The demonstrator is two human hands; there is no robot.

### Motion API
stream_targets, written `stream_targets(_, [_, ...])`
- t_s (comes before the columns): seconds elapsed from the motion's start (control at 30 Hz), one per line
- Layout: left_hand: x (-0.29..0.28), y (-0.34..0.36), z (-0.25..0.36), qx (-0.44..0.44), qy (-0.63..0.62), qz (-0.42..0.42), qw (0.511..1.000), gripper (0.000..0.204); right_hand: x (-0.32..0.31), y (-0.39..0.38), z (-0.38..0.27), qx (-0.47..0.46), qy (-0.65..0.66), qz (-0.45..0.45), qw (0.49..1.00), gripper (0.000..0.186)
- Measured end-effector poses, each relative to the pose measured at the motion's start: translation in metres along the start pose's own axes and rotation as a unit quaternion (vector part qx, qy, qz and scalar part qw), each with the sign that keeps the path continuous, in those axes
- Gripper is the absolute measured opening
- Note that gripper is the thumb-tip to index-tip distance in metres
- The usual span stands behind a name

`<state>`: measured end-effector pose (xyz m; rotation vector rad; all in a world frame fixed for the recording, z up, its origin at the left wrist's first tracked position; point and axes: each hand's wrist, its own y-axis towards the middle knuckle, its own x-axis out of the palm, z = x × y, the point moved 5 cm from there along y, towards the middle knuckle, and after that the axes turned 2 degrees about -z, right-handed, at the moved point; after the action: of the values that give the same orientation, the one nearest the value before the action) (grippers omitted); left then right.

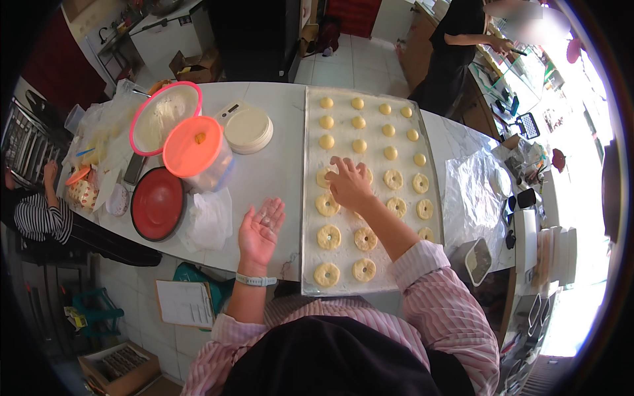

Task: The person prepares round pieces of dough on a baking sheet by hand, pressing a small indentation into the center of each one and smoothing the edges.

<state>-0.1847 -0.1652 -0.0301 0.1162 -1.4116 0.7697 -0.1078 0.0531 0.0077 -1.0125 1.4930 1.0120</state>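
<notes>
A pale baking tray [342,132] lies flat on the marble-patterned table [281,152] in front of the person, its long axis running from the body toward the far edge. Small yellow dough balls [358,122] stand in rows over the far part, while flattened dough rings [321,237], each with a hole in the middle, fill the near part. The rings are roughly round, so no long axis can be made out; they lie flat with their holes facing up.

The right hand [351,185] is over the middle of the tray, palm down, fingers bent and spread apart, with the thumb near the leftmost dough ring [321,177] of the farthest ring row. The hand partly covers that row, and whether the fingertips touch dough cannot be told. The left hand [261,231] is palm up beside the tray's left edge, bare of any object, its fingers loosely spread and slightly curled. A pale watch band [256,280] circles the left wrist.

Left of the tray are a digital scale [228,113] bearing pale round discs [249,130], a pink-rimmed bowl [165,119], a tub with an orange lid [191,148] and a round red pan [158,204]. Crumpled clear plastic [472,198] lies to the right. One person in a striped top [43,214] is at the far left; another in black [456,53] stands at the upper right.
</notes>
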Motion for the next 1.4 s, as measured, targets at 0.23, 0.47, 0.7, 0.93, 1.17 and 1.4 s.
stream_targets(0.23, [0.012, 0.015, -0.06, -0.077, 0.154, -0.017, 0.985, 0.041, 0.026, -0.001, 0.006, 0.01, 0.012, 0.0, 1.0, 0.029])
stream_targets(0.47, [0.031, 0.022, -0.081, -0.011, 0.282, -0.023, 0.959, 0.028, -0.031, -0.053, -0.04, -0.003, 0.18, 0.057, 0.982, 0.03])
stream_targets(0.7, [0.043, 0.025, -0.093, 0.059, 0.362, -0.007, 0.93, 0.029, -0.058, -0.085, -0.054, 0.044, 0.119, 0.128, 0.984, 0.028])
stream_targets(0.93, [0.06, 0.025, -0.094, 0.021, 0.489, -0.091, 0.867, 0.028, -0.051, -0.09, -0.019, 0.168, 0.558, 0.091, 0.808, 0.027])
stream_targets(1.17, [0.074, 0.016, -0.094, 0.115, 0.423, -0.074, 0.896, 0.03, -0.058, -0.102, -0.005, 0.202, 0.527, 0.093, 0.82, 0.023])
stream_targets(1.4, [0.067, 0.013, -0.097, 0.014, 0.417, -0.077, 0.906, 0.032, -0.068, -0.105, -0.011, 0.16, 0.515, 0.093, 0.837, 0.025])
